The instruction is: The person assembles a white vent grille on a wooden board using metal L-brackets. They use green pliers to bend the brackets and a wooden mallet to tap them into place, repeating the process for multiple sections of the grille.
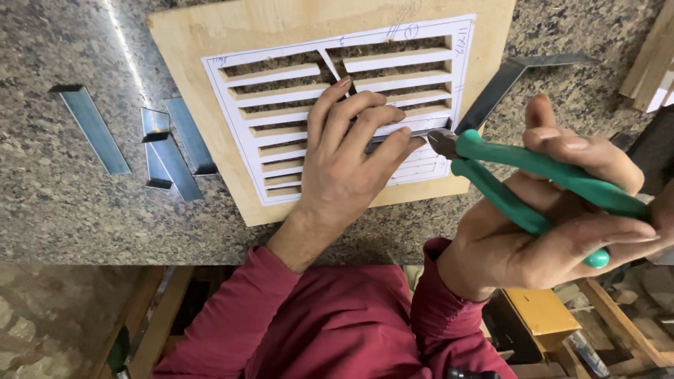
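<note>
My left hand (349, 158) lies flat on a wooden board (210, 35) that has a white slotted paper template (235, 60) glued on it. Its fingers press a thin grey metal strip (411, 132) into one of the slots. My right hand (554, 224) grips green-handled pliers (533, 172), whose jaws pinch the right end of that strip beside the template's edge. Both sleeves are dark red.
Several short grey metal strips (91, 126) lie on the speckled granite counter (63, 203) to the left of the board. A longer bent metal strip (505, 77) rests past the board's right side. Wooden pieces (653, 56) sit at the far right.
</note>
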